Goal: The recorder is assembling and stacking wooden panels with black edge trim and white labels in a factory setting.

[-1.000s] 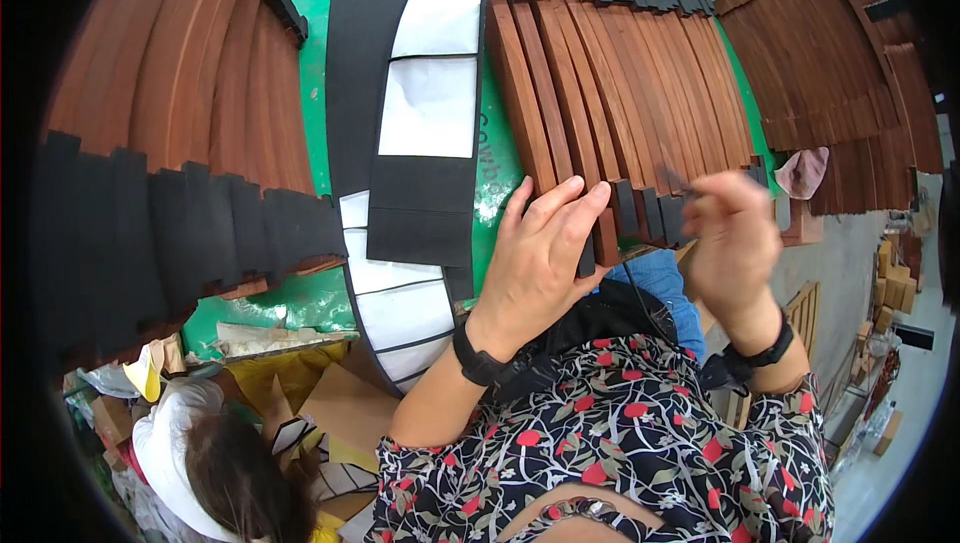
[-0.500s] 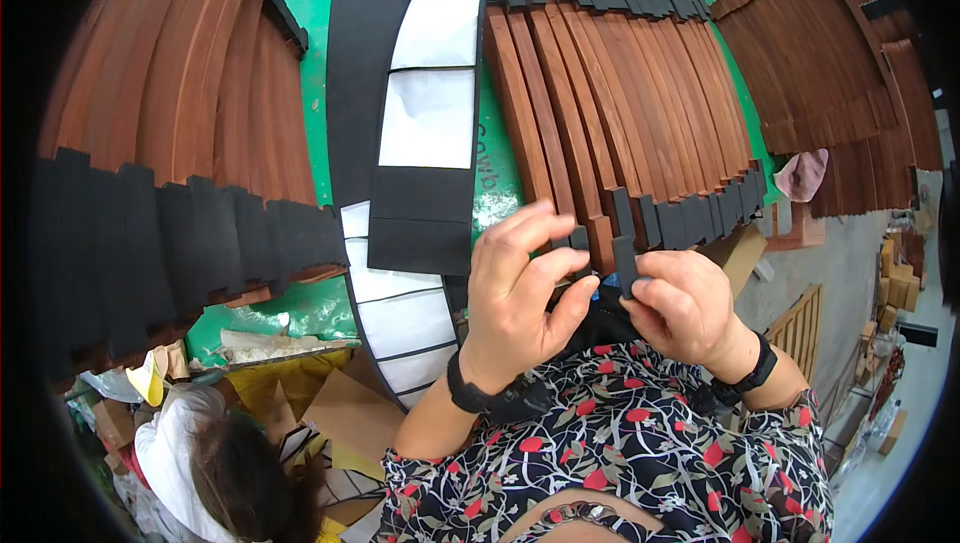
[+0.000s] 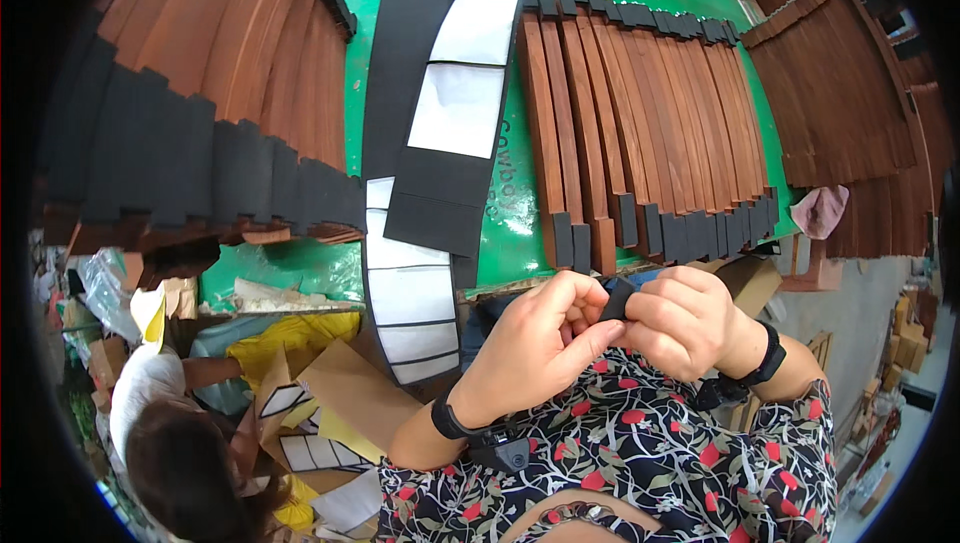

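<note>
A small black foam piece (image 3: 617, 298) is pinched between my two hands, close to my body and just in front of the table's near edge. My left hand (image 3: 540, 345) has its fingers curled and its thumb against the piece's lower end. The closed fingers of my right hand (image 3: 682, 323) grip the piece from the other side and cover part of it. Beyond my hands lies a row of reddish-brown wooden strips (image 3: 650, 123). Most near ends carry black end pieces (image 3: 700, 233); one strip end (image 3: 603, 246) by my left hand shows bare wood.
On the green tabletop (image 3: 515, 233), black foam sheets (image 3: 445, 198) with white backing lie left of the strips. A larger stack of wooden strips (image 3: 240, 63) stands farther left. At lower left another person (image 3: 170, 443) is beside cardboard (image 3: 355, 383). A pink cloth (image 3: 820, 213) lies at right.
My hands have drawn back from the strip ends toward my body. My left fingers have closed in and now meet my right hand at the black foam piece. The whole view has shifted slightly.
</note>
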Demonstrator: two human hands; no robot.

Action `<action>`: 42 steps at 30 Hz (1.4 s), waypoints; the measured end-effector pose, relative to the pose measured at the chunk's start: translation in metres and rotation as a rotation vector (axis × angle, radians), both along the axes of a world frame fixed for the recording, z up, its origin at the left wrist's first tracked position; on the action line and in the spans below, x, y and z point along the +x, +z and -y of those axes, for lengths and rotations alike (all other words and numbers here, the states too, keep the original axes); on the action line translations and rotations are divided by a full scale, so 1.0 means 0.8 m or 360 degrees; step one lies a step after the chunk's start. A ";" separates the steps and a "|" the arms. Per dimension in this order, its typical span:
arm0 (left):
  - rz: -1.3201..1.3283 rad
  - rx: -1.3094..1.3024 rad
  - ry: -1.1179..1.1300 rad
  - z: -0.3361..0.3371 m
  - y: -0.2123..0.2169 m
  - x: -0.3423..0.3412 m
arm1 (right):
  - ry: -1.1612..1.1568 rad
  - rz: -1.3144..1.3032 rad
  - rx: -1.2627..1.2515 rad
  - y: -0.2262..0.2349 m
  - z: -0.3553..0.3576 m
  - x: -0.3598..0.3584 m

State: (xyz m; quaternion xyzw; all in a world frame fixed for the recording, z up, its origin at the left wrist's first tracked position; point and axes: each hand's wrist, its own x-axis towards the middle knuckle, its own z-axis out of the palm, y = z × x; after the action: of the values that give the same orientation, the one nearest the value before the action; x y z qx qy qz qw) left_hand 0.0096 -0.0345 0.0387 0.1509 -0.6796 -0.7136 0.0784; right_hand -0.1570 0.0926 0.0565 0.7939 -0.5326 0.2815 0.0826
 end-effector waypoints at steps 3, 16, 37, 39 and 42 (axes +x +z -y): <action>0.0037 0.0157 -0.0017 -0.017 -0.001 -0.004 | 0.0212 -0.0070 -0.0137 0.003 -0.001 -0.012; 0.0264 0.0118 0.0690 -0.082 0.014 -0.039 | 0.0754 -0.0059 0.0021 0.044 0.016 -0.108; 0.0633 -0.1545 0.1414 -0.105 -0.014 -0.093 | 0.0999 0.0317 0.0701 -0.032 0.111 -0.165; 0.0667 -0.1531 0.1449 -0.108 -0.015 -0.094 | 0.1035 0.0390 0.0677 -0.037 0.112 -0.168; 0.0733 -0.1607 0.1493 -0.108 -0.013 -0.100 | 0.1049 0.0434 0.0687 -0.037 0.111 -0.173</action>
State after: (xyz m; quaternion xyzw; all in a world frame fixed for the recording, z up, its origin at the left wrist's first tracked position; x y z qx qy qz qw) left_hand -0.0704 0.0521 0.0283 0.5184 -0.7890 -0.1544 0.2913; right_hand -0.2953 0.0039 0.0269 0.8765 -0.3027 0.2774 -0.2515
